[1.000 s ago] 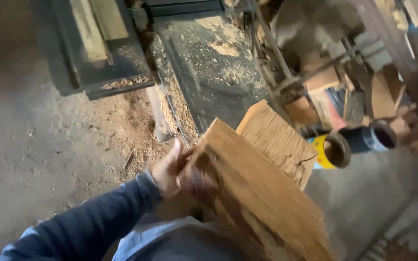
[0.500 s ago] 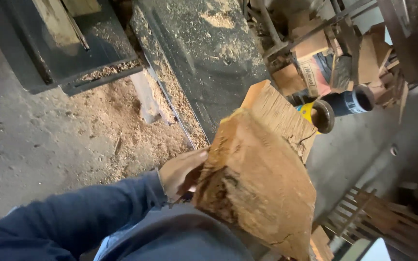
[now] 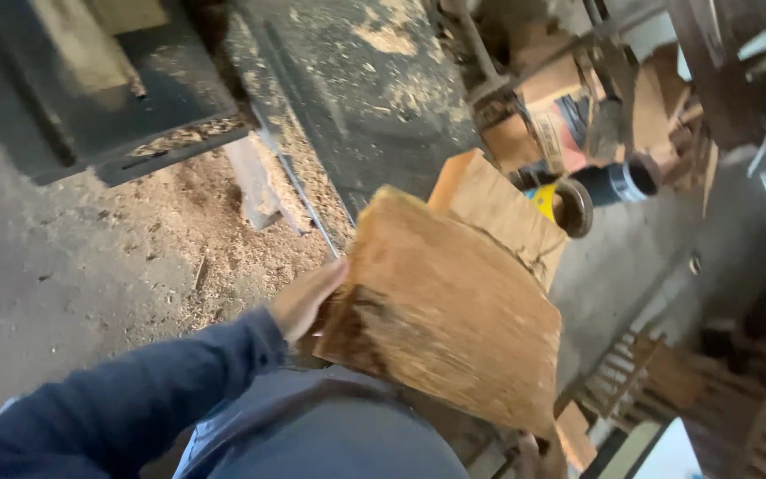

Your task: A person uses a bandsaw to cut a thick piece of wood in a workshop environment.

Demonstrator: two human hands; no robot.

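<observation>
My left hand (image 3: 308, 302), in a dark blue sleeve, grips the near left edge of a big rough-cut wood block (image 3: 454, 328) held against my body. The block's broad pale face is turned up and slopes down to the right. A second wood block (image 3: 498, 208) shows just behind its top edge; whether it rests on the first I cannot tell. At the big block's lower right corner a few fingers of my right hand (image 3: 529, 454) peek out from under it. The rest of that hand is hidden.
A dark machine table (image 3: 374, 89) dusted with sawdust stands ahead. A sawdust heap (image 3: 188, 239) covers the concrete floor to its left. A black pipe (image 3: 613, 182) and a yellow object (image 3: 543, 200) lie at right. Wooden slatted frames (image 3: 631, 372) sit lower right.
The view has swung so the machine table and the pipe sit higher in the picture. The big block has tipped flatter. My left hand keeps its grip.
</observation>
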